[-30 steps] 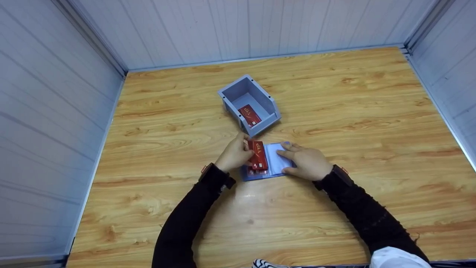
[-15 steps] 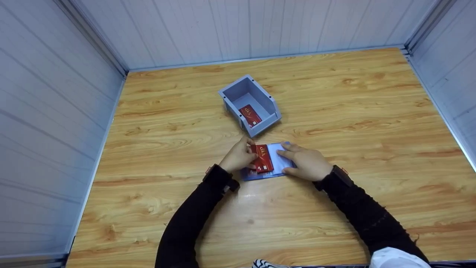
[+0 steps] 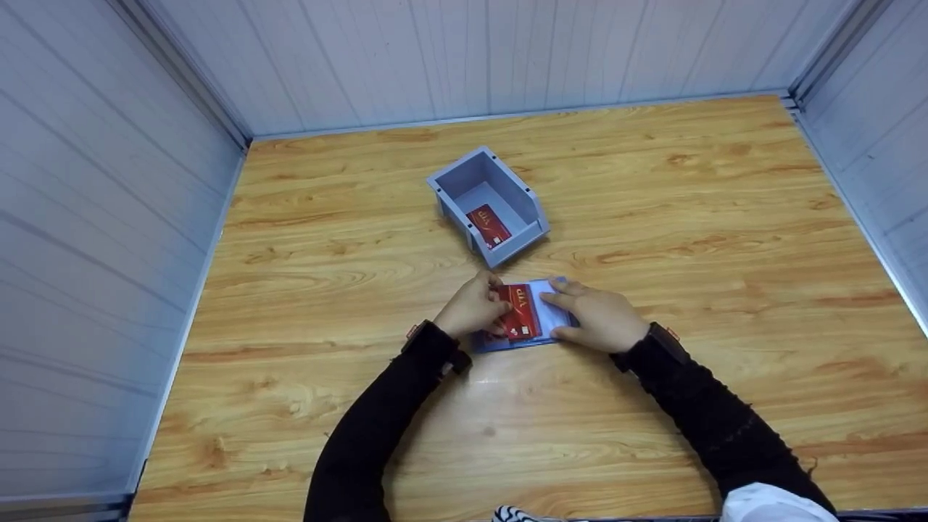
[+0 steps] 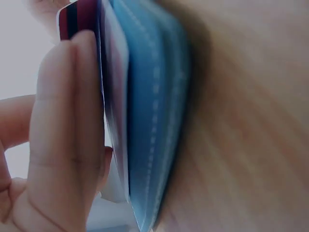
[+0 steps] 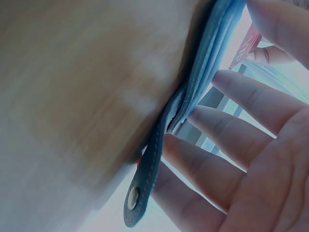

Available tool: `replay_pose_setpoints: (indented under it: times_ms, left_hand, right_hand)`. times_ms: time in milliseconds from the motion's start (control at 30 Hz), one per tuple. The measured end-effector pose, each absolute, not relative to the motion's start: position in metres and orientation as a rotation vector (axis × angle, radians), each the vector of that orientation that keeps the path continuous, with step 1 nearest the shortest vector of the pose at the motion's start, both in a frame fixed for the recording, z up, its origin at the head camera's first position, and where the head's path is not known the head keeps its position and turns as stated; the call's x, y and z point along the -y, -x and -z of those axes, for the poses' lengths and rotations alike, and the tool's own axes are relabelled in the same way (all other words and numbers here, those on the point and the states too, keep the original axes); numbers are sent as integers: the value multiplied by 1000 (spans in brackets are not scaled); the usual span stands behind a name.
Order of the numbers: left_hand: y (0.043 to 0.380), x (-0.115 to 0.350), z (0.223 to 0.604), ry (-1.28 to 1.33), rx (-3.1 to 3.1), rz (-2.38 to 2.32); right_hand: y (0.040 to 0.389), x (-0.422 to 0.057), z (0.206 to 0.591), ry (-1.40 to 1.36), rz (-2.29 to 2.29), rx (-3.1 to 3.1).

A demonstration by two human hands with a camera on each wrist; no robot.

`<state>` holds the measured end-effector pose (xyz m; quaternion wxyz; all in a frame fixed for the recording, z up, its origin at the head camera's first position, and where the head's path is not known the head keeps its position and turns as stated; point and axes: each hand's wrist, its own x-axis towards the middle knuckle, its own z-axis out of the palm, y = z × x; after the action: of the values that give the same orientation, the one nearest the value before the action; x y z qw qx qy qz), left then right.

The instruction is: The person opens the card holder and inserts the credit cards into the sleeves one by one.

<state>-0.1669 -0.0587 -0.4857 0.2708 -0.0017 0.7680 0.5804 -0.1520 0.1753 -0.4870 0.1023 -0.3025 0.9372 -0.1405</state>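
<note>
A blue card holder (image 4: 145, 106) with stitched edges lies opened on the table, its clear sleeves (image 3: 552, 313) facing up. My left hand (image 3: 473, 304) pinches a red VIP card (image 3: 520, 313) by its left side, over the holder's sleeves. In the left wrist view the card's dark-striped back (image 4: 72, 21) shows by the fingers. My right hand (image 3: 603, 317) rests with spread, fairly straight fingers on the holder's right part. A strap with a metal snap (image 5: 133, 198) sticks out from the holder in the right wrist view. How far the card sits in a sleeve is hidden.
A grey plastic bin (image 3: 511, 250) stands just behind the card holder, with another red VIP card (image 3: 489, 226) lying inside. Pale panel walls (image 3: 449, 58) enclose the wooden table (image 3: 652, 217) at the back and both sides.
My left hand has moved right and slightly toward me, carrying the red card across the holder toward my right hand. The right hand and the bin have stayed in place.
</note>
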Motion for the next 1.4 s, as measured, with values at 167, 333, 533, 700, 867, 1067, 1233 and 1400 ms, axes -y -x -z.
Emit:
replay_pose_setpoints:
  times_ms: [167, 333, 533, 700, 867, 1067, 1233, 1400]
  left_hand:
    - [167, 57, 486, -8, -2077, -1552]
    - [167, 55, 485, -3, -2085, -1548]
    - [168, 51, 485, 0, -2096, -1529]
    - [170, 49, 485, -32, -2129, -1492]
    - [172, 45, 486, -71, -2147, -1489]
    - [172, 41, 486, -99, -2170, -1497]
    - [174, 37, 486, -99, -2202, -1461]
    - [174, 34, 485, -98, -2219, -1436]
  right_hand:
    - [152, -175, 487, 899, 418, -2768]
    - [152, -175, 486, 885, 433, -2752]
    - [153, -176, 487, 885, 444, -2745]
    - [154, -176, 487, 890, 468, -2747]
    - [154, -177, 486, 901, 483, -2751]
    - [154, -178, 486, 910, 502, -2755]
    - [154, -178, 486, 901, 502, -2764]
    - [154, -178, 486, 891, 503, -2776]
